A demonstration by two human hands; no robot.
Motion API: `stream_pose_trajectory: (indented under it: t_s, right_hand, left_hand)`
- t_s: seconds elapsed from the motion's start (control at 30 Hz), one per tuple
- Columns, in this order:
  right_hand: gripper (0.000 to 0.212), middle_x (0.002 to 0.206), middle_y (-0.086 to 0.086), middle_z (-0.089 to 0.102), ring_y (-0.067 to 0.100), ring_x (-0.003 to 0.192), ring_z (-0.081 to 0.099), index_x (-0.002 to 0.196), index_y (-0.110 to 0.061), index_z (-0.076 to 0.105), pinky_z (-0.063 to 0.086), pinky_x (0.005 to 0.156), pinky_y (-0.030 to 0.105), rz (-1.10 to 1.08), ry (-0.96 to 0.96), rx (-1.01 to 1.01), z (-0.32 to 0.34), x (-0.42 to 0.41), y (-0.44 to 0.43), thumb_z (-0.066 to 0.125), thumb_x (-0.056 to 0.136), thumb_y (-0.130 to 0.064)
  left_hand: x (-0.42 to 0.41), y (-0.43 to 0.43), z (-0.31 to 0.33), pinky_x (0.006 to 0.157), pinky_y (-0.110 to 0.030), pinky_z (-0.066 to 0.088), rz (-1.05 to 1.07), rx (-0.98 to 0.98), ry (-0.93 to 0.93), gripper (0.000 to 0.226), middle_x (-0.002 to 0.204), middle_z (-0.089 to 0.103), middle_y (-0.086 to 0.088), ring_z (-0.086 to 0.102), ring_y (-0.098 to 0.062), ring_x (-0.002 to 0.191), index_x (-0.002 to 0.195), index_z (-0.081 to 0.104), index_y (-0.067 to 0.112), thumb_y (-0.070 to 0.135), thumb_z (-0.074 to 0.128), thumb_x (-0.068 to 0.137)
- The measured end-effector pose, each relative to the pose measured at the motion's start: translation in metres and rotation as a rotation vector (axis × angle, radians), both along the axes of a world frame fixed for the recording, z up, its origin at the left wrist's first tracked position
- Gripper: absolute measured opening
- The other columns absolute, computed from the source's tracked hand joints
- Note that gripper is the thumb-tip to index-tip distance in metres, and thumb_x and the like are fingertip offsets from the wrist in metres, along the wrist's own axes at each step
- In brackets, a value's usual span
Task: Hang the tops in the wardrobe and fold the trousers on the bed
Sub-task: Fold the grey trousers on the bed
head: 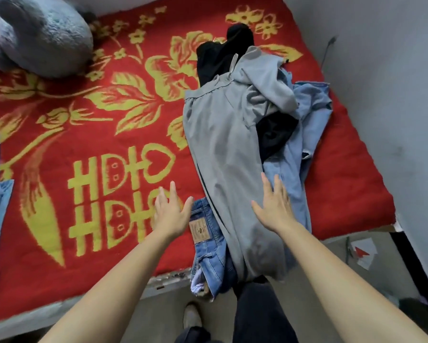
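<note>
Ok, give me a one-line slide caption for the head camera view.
Open left hand and right hand reach for grey trousers lying atop blue jeans on a red floral bedspread.

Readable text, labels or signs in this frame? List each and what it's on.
"囍": double-happiness character, lying sideways, yellow on the red blanket.
Brown patch on the blue jeans: printed marks, too blurred to read.
White paper on the floor: red shape only, no legible text.
</note>
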State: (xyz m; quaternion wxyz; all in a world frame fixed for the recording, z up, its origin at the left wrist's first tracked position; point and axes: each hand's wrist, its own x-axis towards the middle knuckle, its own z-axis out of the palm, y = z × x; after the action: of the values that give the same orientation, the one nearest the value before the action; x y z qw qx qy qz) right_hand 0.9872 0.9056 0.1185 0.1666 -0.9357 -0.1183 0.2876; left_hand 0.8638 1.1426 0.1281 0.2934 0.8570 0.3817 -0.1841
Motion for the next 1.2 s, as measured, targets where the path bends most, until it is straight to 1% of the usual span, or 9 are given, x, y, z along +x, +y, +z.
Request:
stream_pose_trajectory:
  t_s: [0.2,0.4,0.6,0.7,0.77,0.87,0.97,1.07,1.2]
  right_hand:
    - [0.083,0.166,0.014,-0.004,0.033,0.151,0.009,0.160,-0.030,-0.001,0.019,0.119,0.043,-0.104,0.090,0.152,-0.054,0.139,0.059,0.056,0.099,-0.032]
    - [0.086,0.163,0.014,0.016,0.030,0.146,0.029,0.160,-0.019,-0.004,0.027,0.116,0.037,-0.263,0.021,0.273,-0.110,0.219,0.106,0.056,0.099,-0.021]
    - [0.084,0.126,0.011,0.057,0.027,0.103,0.057,0.159,-0.034,0.005,0.040,0.088,0.028,-0.123,-0.122,0.239,-0.146,0.234,0.104,0.044,0.091,-0.004]
    - [0.070,0.128,0.016,0.060,0.037,0.113,0.056,0.155,-0.027,0.033,0.042,0.094,0.038,0.002,-0.153,0.100,-0.152,0.216,0.093,0.041,0.090,-0.003]
    - [0.056,0.128,0.018,0.063,0.040,0.115,0.056,0.140,-0.026,0.056,0.044,0.092,0.039,0.043,-0.098,-0.003,-0.148,0.211,0.090,0.045,0.088,-0.009]
    - [0.043,0.112,0.016,0.070,0.040,0.103,0.061,0.102,-0.022,0.072,0.040,0.074,0.037,0.249,-0.092,-0.079,-0.130,0.211,0.099,0.039,0.074,-0.029]
    - [0.031,0.104,0.016,0.070,0.038,0.100,0.063,0.074,-0.014,0.059,0.037,0.066,0.034,0.601,0.053,-0.180,-0.119,0.184,0.105,0.035,0.065,-0.030]
    - [0.028,0.111,0.019,0.069,0.035,0.105,0.065,0.092,-0.012,0.071,0.037,0.069,0.030,0.792,0.377,-0.383,-0.123,0.142,0.107,0.049,0.079,-0.024]
    - [0.032,0.104,0.016,0.072,0.030,0.098,0.067,0.103,-0.006,0.073,0.055,0.080,0.033,0.843,0.827,-0.476,-0.139,0.098,0.121,0.050,0.083,-0.014]
  left_hand:
    - [0.107,0.005,-0.063,0.119,-0.052,0.009,0.187,-0.116,0.022,0.086,0.164,-0.008,-0.010,-0.005,-0.032,0.151,0.156,-0.007,0.030,0.058,0.046,0.095]
    - [0.167,0.008,-0.125,0.120,-0.043,0.012,0.134,-0.103,-0.059,0.107,0.165,-0.005,0.000,-0.002,-0.021,0.151,0.156,-0.009,0.025,0.050,0.068,0.086]
    - [0.218,0.022,-0.176,0.107,-0.040,0.039,0.120,-0.073,-0.156,0.106,0.159,0.029,0.002,0.032,-0.021,0.143,0.156,-0.005,0.032,0.027,0.074,0.085]
    - [0.224,0.028,-0.189,0.082,-0.036,0.048,0.082,-0.103,-0.113,0.104,0.122,0.065,0.001,0.061,-0.025,0.105,0.154,-0.008,0.038,0.019,0.068,0.086]
    - [0.212,0.028,-0.194,0.076,-0.039,0.050,-0.067,-0.095,-0.067,0.094,0.099,0.069,-0.003,0.063,-0.029,0.090,0.155,0.002,0.037,0.014,0.062,0.086]
    - [0.191,0.033,-0.195,0.076,-0.040,0.048,-0.215,0.016,-0.074,0.045,0.102,0.067,-0.010,0.061,-0.038,0.097,0.126,0.057,0.027,0.017,0.055,0.083]
    - [0.175,0.049,-0.189,0.064,-0.035,0.038,-0.225,0.057,0.070,0.013,0.088,0.067,-0.013,0.060,-0.039,0.086,0.069,0.058,0.016,0.021,0.052,0.079]
    - [0.155,0.067,-0.182,0.074,-0.038,0.031,-0.385,0.042,0.329,0.019,0.088,0.069,-0.008,0.056,-0.032,0.082,0.070,0.061,0.016,0.020,0.044,0.077]
    - [0.148,0.080,-0.175,0.082,-0.042,0.036,-0.136,0.269,0.063,0.028,0.095,0.064,-0.011,0.050,-0.034,0.097,0.080,0.072,0.013,0.020,0.045,0.084]
